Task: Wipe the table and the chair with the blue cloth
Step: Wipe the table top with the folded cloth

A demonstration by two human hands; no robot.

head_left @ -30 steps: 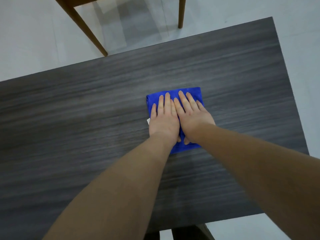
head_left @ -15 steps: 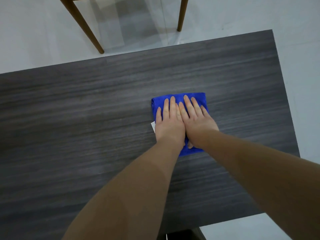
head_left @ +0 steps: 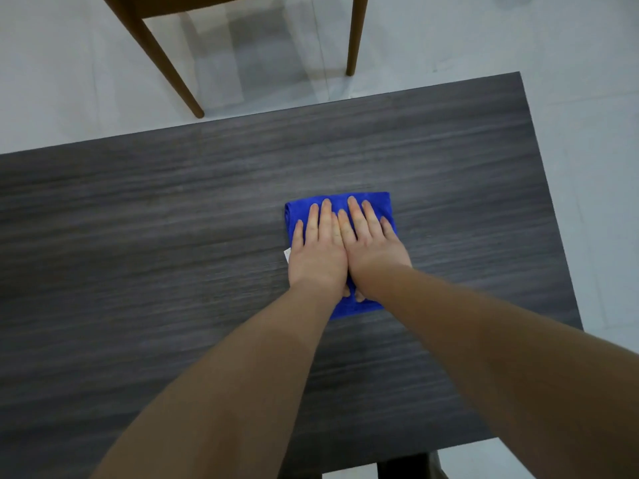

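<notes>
Light dim, cool, diffuse. Floor [head_left: 69, 81] brightest, with faint chair [head_left: 166, 60] shadow and reflection. Tabletop [head_left: 138, 236] matte, no glare. Forearms dark, soft at lower edge; tabletop edges bow slightly from wide-angle lens.

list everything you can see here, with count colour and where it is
table: 1, dark grey wood grain, fills most of the view
blue cloth: 1, folded, flat on the table right of centre, under both hands
label: 1, white, at the cloth's left edge
chair: 1, brown wood, two legs visible, on the floor beyond the table
floor: pale, around the table
left hand: 1, flat on the cloth
right hand: 1, flat on the cloth, beside the left
</notes>
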